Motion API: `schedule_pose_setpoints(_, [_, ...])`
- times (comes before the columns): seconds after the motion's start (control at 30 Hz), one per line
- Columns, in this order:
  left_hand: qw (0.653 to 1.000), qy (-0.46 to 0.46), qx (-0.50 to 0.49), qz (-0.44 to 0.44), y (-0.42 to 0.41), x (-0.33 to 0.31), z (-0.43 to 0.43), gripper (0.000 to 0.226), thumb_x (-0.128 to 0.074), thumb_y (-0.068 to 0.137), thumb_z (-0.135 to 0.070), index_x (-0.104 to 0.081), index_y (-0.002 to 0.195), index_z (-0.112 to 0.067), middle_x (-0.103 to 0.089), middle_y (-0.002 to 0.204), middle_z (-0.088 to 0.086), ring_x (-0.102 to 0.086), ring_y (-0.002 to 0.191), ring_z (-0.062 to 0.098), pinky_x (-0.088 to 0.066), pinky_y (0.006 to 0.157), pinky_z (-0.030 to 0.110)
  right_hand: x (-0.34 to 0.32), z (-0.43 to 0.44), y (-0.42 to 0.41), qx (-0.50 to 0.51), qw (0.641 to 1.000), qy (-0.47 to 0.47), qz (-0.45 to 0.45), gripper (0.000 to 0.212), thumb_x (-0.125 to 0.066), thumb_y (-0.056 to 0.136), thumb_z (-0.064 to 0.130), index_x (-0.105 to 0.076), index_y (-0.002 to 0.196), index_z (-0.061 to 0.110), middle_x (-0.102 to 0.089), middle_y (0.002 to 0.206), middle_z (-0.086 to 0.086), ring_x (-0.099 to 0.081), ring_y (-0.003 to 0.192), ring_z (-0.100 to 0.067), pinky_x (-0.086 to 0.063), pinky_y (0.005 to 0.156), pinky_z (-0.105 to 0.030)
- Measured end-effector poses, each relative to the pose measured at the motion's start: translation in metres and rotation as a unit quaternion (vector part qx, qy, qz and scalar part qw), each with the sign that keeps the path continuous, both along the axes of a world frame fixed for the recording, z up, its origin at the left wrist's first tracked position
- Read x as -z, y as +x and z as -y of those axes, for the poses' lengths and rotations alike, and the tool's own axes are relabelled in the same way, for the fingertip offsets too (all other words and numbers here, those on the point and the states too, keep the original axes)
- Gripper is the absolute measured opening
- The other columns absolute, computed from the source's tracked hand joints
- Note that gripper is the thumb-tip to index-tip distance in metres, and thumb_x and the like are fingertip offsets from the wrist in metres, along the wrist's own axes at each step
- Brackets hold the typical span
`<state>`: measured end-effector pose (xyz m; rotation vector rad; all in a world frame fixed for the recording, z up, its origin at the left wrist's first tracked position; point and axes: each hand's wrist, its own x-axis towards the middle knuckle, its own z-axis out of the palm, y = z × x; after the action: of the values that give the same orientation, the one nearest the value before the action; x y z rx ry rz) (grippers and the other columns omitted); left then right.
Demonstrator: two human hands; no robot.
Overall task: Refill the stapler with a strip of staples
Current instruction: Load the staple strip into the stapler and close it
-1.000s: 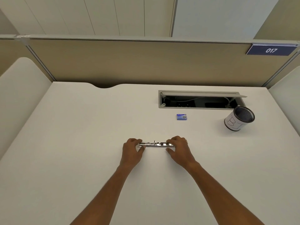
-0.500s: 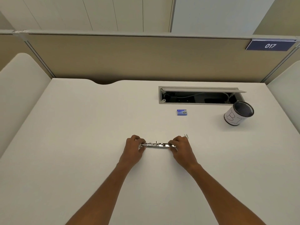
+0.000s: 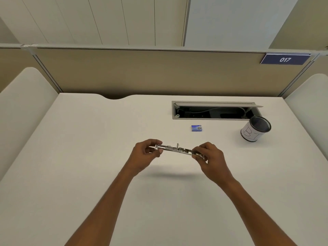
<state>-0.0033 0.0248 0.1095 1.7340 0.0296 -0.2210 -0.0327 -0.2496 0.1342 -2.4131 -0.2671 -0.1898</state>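
Two hands in play, both just below the centre of the frame. The left hand (image 3: 146, 153) has its fingers curled in, thumb and fingertips pinching the left end of the stapler (image 3: 177, 150). The right hand (image 3: 212, 157) does the same at the other end, fingers bent over the top and thumb underneath. Neither hand holds anything else.

One stapler, silvery metal, long and thin and stretched out flat between the two grips. It sits at a slight slant, the left end higher in the frame than the right, with a small upright tab poking up near its middle. It's clear of the desk (image 3: 88, 157), with a soft shadow (image 3: 170, 174) lying on the white surface just below it. Whether any staples sit in the channel, I can't tell from here.

Moving outward: one small blue staple box (image 3: 197, 128) lies flat on the desk above and a little right of the stapler, well apart from both hands. Further right, one black mesh pen cup (image 3: 255, 129) stands upright, wrapped in white paper with handwritten marks. Just above the box and cup, one rectangular cable hatch (image 3: 213, 110) is set into the desk, lid raised, cables showing inside. At upper right, one blue plate (image 3: 284, 59) on the beige partition (image 3: 142, 71) reads 017.
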Motion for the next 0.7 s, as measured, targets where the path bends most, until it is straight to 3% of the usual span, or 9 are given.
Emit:
schedule_pose_setpoints(0.07, [0.995,-0.097,-0.013,-0.014,0.001,-0.012,0.002,0.026,-0.081,0.088,-0.006,-0.078,0.112,-0.017,-0.077,0.092,-0.004,-0.073,0.085,0.021,-0.056,0.094,0.042,-0.019,0.0,-0.004,0.007,1.0,0.017,0.006,0.013,-0.075,0.087,0.01,-0.076,0.096,0.018,-0.06,0.086,0.003,-0.053,0.075,-0.01,-0.045,0.07,-0.024])
schedule_pose_setpoints(0.13, [0.981,-0.189,-0.023,-0.018,0.001,-0.021,0.006,0.028,-0.078,0.088,0.001,-0.077,0.114,-0.011,-0.074,0.1,0.006,-0.071,0.089,0.024,-0.059,0.1,0.043,-0.035,-0.001,-0.007,0.014,0.999,0.025,0.017,0.013,-0.076,0.086,0.01,-0.077,0.097,0.018,-0.061,0.085,0.003,-0.053,0.073,-0.007,-0.044,0.067,-0.022])
schedule_pose_setpoints(0.23, [0.952,-0.304,-0.038,-0.024,0.0,-0.035,0.012,0.03,-0.074,0.087,0.002,-0.076,0.116,-0.005,-0.069,0.101,0.011,-0.072,0.092,0.023,-0.061,0.092,0.034,-0.057,-0.003,-0.011,0.021,0.999,0.027,0.036,0.014,-0.077,0.085,0.011,-0.077,0.097,0.018,-0.06,0.084,0.004,-0.051,0.071,-0.004,-0.042,0.066,-0.02])
schedule_pose_setpoints(0.4, [0.879,-0.465,-0.086,-0.066,-0.008,-0.047,0.033,0.029,-0.071,0.085,0.0,-0.076,0.114,-0.003,-0.078,0.107,0.01,-0.076,0.095,0.02,-0.062,0.085,0.028,-0.075,-0.011,-0.017,0.048,0.997,0.035,0.058,0.016,-0.076,0.085,0.011,-0.077,0.099,0.019,-0.059,0.083,0.006,-0.051,0.072,-0.006,-0.041,0.065,-0.02])
schedule_pose_setpoints(0.53, [0.841,-0.525,-0.093,-0.092,-0.023,-0.045,0.056,0.022,-0.069,0.087,-0.003,-0.082,0.105,-0.008,-0.079,0.111,0.011,-0.076,0.104,0.021,-0.062,0.086,0.029,-0.07,-0.024,-0.029,0.092,0.992,0.059,0.062,0.016,-0.078,0.084,0.011,-0.076,0.096,0.022,-0.06,0.083,0.006,-0.052,0.069,-0.004,-0.041,0.064,-0.02])
schedule_pose_setpoints(0.7, [0.803,-0.569,-0.117,-0.135,-0.031,-0.036,0.069,0.024,-0.07,0.087,-0.008,-0.082,0.107,-0.008,-0.078,0.117,0.016,-0.075,0.111,0.024,-0.064,0.085,0.033,-0.056,-0.046,-0.053,0.128,0.986,0.086,0.06,0.017,-0.079,0.084,0.011,-0.076,0.096,0.023,-0.059,0.084,0.01,-0.055,0.07,-0.009,-0.043,0.064,-0.023])
